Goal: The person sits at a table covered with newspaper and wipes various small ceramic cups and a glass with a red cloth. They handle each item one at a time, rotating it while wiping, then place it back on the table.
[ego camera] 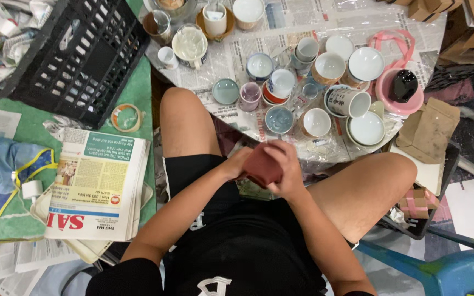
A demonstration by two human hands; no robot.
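Both hands meet over the lap, right at the near edge of the paper-covered worktop (303, 33): the left hand (238, 164) cups a small reddish-brown cup (263, 167) from the side, its grip closed on it, and the right hand (287, 167) wraps over the top, fingers curled and clenched around the same cup. Good support, two hands, held low between the knees. To do this well, I'd judge, keep it low and clear of the crowd of cups and bowls just beyond, like the white cup (316, 121) and the blue saucer (279, 119) nearest the knuckles. A stack of newspapers (97, 186) lies on the floor to the left, beside a black crate (78, 55) and a roll of tape (126, 117).
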